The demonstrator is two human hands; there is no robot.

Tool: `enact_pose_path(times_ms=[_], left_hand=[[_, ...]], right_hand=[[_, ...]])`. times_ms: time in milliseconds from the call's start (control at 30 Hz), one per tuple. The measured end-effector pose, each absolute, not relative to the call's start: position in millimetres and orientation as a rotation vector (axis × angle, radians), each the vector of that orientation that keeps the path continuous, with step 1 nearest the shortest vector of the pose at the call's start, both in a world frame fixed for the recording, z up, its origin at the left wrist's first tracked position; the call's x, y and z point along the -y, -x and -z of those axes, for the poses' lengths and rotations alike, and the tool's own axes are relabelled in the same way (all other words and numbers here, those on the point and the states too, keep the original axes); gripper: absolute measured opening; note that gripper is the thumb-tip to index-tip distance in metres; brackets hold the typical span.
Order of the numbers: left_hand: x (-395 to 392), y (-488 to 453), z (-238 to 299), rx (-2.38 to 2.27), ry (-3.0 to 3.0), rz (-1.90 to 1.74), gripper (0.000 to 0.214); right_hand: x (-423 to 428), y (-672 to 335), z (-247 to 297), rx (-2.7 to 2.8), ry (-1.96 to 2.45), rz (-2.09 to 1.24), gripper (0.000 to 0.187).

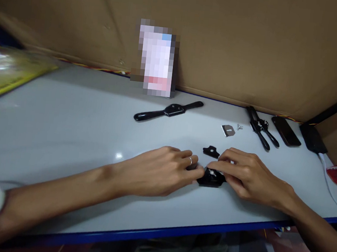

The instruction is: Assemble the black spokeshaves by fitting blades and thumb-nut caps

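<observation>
Both hands meet over a black spokeshave body (pixel 211 179) lying on the white table (pixel 65 131). My left hand (pixel 164 169), with a ring on one finger, grips its left handle, which is hidden under the fingers. My right hand (pixel 247 174) covers the right handle, its fingertips pinched over a small metal part at the body's centre. A small black cap piece (pixel 210 151) lies just behind the hands. Farther back lie a metal blade (pixel 227 130) and a tiny wing screw (pixel 240 127).
A second black spokeshave (pixel 168 111) lies at the back centre. Another black tool (pixel 261 127), a dark phone (pixel 286 131) and a black charger (pixel 313 139) with a white cable sit at the back right. A cardboard wall (pixel 226 36) stands behind. A yellow bag (pixel 8 69) is at far left.
</observation>
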State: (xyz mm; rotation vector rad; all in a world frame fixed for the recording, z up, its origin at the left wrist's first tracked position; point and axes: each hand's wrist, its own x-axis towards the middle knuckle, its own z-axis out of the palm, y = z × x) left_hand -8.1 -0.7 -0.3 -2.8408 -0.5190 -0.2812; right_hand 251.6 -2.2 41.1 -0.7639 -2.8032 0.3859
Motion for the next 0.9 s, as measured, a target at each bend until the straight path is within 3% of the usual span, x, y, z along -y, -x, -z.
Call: enact_pose_path(times_ms=[233, 500, 633, 767, 900], left_hand=[[0.7, 8.6, 1.5, 0.515, 2.850, 0.273, 0.013], [0.5, 7.2, -1.3, 0.526, 2.861, 0.323, 0.017], [0.5, 6.5, -0.7, 0.545, 2.889, 0.356, 0.022], [1.0, 6.1, 0.4, 0.546, 2.860, 0.324, 0.022], [1.1, 6.4, 0.6, 0.543, 2.862, 0.306, 0.021]], right_hand=[[1.4, -251.1, -41.5, 2.858, 0.691, -0.263, 0.043], [1.8, -251.4, -41.8, 2.850, 0.736, -0.260, 0.028], [3.8, -251.2, -40.9, 2.852, 0.665, -0.354, 0.029], [4.1, -250.1, -38.6, 2.871, 0.716, -0.227, 0.035], [3.6, -249.5, -39.2, 2.876, 0.781, -0.153, 0.029]])
